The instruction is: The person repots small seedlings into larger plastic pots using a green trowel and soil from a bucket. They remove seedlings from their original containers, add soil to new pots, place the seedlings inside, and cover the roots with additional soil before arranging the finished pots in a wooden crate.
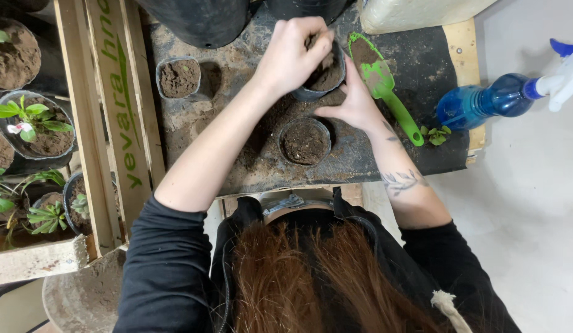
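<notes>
My left hand (292, 52) hovers over a small black pot of soil (326, 77), fingers pinched together in the soil at its top. Cupped against the right side of that same pot is my right hand (354, 102). A second small pot filled with soil (305, 142) stands just in front of it, and a third (178, 77) sits further left. All stand on a dark, soil-strewn work mat (422, 68). A green plastic trowel (385, 86) with soil on its blade lies right of my right hand.
A blue spray bottle (490, 102) lies at the right edge beside a small green seedling (436, 134). Large black pots (200, 21) stand at the back. Wooden crate slats (107, 117) and potted plants (33, 123) fill the left side.
</notes>
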